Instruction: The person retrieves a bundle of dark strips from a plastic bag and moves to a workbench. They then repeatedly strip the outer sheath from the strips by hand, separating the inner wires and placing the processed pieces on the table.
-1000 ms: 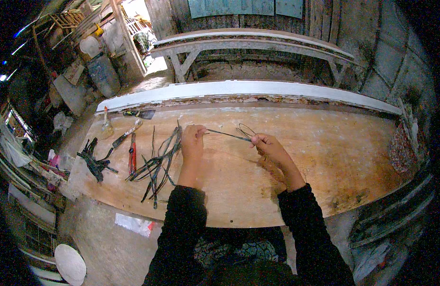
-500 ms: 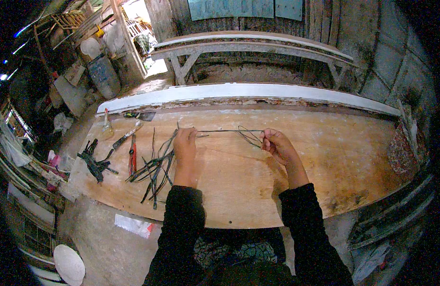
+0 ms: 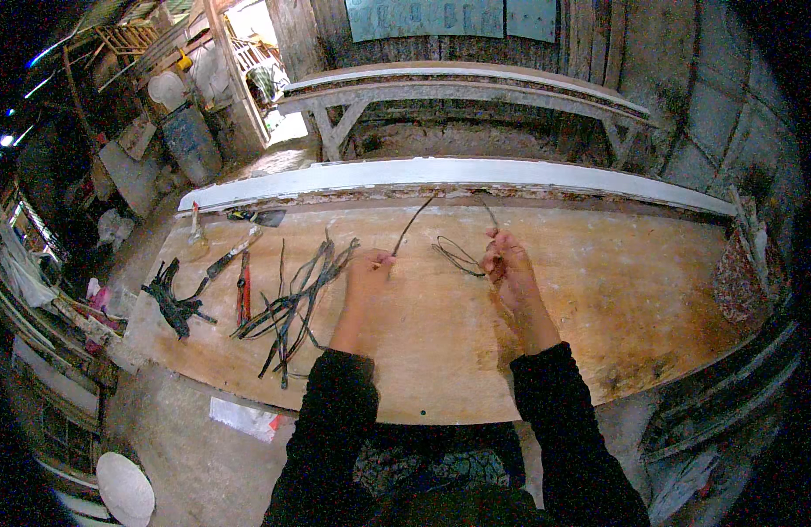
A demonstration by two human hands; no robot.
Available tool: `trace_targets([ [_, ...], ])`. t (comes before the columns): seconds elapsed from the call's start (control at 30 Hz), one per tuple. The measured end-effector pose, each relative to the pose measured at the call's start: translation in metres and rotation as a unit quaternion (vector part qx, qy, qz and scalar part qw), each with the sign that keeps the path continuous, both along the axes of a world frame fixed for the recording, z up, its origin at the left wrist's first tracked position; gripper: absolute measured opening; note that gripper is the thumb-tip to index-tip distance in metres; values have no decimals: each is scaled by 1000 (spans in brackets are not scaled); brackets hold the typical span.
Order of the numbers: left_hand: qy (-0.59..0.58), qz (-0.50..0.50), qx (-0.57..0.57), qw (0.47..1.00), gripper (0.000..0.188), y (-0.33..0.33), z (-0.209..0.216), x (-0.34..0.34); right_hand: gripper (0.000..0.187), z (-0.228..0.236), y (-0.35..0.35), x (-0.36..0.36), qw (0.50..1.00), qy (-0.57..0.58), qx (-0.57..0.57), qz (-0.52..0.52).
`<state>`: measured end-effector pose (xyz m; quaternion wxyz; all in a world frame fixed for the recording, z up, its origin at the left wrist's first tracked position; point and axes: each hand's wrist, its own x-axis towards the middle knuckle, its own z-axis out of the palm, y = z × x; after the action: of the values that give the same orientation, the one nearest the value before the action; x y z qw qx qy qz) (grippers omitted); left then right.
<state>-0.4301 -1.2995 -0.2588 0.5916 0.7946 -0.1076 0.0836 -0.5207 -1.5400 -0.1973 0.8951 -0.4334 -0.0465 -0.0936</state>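
Observation:
My left hand [image 3: 370,265] is closed in a pinch on one end of a thin dark strand [image 3: 412,223], which slants up and away over the board. To its right, my right hand [image 3: 509,262] has its fingers closed on a looped dark strand [image 3: 456,256]. The loop hangs out on the left side of those fingers, and a short end sticks up above them. Whether both hands hold one same strand I cannot tell. A loose heap of dark strips [image 3: 291,307] lies on the wooden tabletop [image 3: 440,351], just left of my left wrist.
Left of the heap lie red-handled pliers [image 3: 245,290], a knife-like tool [image 3: 230,253], a black bundle of strips [image 3: 173,300] and a brush [image 3: 196,227]. A scraper [image 3: 260,217] is near the long white plank [image 3: 423,170] at the back edge. A bench [image 3: 467,88] stands beyond.
The strand stretched straight between my hands is no longer taut; its end now points up from my left hand. My left hand has shifted right, away from the heap.

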Motion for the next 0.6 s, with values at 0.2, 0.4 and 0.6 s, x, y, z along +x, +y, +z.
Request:
trace_targets([
  [0.2, 158, -123, -187, 962, 8, -55, 67, -74, 15, -10, 28, -12, 988, 110, -101, 47],
  [0.4, 158, -159, -181, 957, 15, -57, 56, -74, 16, -9, 42, -19, 975, 144, -163, 47],
  [0.6, 123, -150, -184, 964, 14, -57, 43, -67, 12, -7, 43, -21, 965, 151, -209, 50],
])
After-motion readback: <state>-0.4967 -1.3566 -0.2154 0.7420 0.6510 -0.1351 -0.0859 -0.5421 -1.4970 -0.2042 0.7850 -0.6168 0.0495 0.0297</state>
